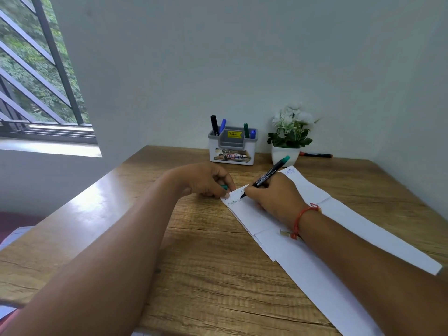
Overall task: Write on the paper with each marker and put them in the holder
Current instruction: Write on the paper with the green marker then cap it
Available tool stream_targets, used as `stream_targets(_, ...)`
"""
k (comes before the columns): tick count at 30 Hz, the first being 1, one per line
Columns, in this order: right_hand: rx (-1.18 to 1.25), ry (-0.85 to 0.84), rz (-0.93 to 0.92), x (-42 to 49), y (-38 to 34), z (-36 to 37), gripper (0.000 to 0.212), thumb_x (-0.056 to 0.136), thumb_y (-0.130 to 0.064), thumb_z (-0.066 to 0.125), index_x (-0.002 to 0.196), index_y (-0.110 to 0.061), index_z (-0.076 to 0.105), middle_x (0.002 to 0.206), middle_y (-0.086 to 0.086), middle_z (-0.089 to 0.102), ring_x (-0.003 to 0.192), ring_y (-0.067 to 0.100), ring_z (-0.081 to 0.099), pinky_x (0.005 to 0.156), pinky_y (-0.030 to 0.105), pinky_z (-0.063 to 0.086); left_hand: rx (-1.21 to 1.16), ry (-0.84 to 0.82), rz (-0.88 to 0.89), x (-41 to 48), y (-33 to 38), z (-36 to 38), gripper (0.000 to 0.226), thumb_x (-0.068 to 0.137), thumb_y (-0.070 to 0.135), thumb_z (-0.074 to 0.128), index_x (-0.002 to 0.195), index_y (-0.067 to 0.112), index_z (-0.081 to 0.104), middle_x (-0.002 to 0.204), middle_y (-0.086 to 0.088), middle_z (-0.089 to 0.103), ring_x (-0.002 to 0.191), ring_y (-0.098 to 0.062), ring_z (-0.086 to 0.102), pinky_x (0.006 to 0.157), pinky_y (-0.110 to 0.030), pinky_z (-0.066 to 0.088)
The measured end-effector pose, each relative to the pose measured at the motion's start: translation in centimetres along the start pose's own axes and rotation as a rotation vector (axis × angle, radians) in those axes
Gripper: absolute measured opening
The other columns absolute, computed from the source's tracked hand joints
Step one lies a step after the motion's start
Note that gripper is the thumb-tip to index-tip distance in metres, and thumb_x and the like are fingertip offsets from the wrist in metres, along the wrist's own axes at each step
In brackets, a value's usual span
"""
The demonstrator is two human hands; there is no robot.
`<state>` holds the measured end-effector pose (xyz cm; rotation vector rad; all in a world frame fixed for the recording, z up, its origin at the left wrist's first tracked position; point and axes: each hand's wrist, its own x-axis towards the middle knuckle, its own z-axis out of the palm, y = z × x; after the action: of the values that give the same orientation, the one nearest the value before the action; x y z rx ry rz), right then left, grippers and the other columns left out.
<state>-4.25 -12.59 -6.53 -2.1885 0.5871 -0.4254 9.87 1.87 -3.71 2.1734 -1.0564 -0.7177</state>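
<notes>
At the left corner of the paper (311, 191), the right hand (274, 198) pinches the green marker (269, 176). Its tip is down on the sheet and its barrel slants up and away to the right. The left hand (206, 180) lies just beside the tip, fingers curled round what seems a teal cap (225, 187), mostly hidden. The holder (232, 152) stands beyond both hands, against the wall. The scribbles are too small to read. A red marker (316, 155) lies partly behind the plant pot (284, 156).
</notes>
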Motion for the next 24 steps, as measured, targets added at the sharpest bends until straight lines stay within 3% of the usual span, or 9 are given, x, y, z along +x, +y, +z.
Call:
stream_targets(5, -0.004, -0.001, 0.008, 0.04, -0.05, -0.04, 0.023, 0.086, -0.034, 0.069, 0.099, -0.015, 0.07, 0.09, 0.005, 0.071, 0.085, 0.018, 0.066, 0.069, 0.029, 0.051, -0.006, 0.002, 0.009, -0.02, -0.13, 0.0, 0.022, 0.087, 0.004, 0.072, 0.106, 0.012, 0.072, 0.098, -0.008, 0.073, 0.063, -0.004, 0.058, 0.053, -0.013, 0.045)
stream_targets(13, -0.008, -0.011, 0.008, -0.18, -0.11, -0.11, 0.025, 0.085, -0.034, 0.067, 0.095, -0.011, 0.071, 0.085, 0.009, 0.071, 0.075, 0.016, 0.061, 0.059, 0.025, 0.042, -0.007, 0.006, 0.0, -0.11, -0.03, 0.03, 0.021, 0.086, 0.004, 0.072, 0.106, 0.012, 0.072, 0.095, -0.005, 0.074, 0.063, -0.005, 0.057, 0.052, -0.013, 0.045)
stream_targets(19, -0.019, -0.011, 0.013, -0.12, -0.05, -0.04, 0.024, 0.087, -0.033, 0.066, 0.094, -0.01, 0.068, 0.075, 0.002, 0.066, 0.065, 0.011, 0.058, 0.055, 0.021, 0.038, 0.0, 0.006, 0.01, -0.17, 0.04, 0.05, 0.024, 0.086, 0.004, 0.072, 0.109, 0.009, 0.071, 0.081, 0.002, 0.069, 0.058, -0.003, 0.056, 0.051, -0.013, 0.043)
stream_targets(24, -0.017, -0.008, 0.015, -0.01, -0.01, 0.01, 0.025, 0.087, -0.033, 0.066, 0.097, -0.011, 0.07, 0.076, 0.003, 0.068, 0.067, 0.012, 0.06, 0.057, 0.023, 0.041, 0.005, 0.002, 0.002, -0.22, 0.14, 0.08, 0.023, 0.087, 0.005, 0.072, 0.109, 0.01, 0.071, 0.089, -0.002, 0.072, 0.064, -0.006, 0.057, 0.052, -0.012, 0.044)
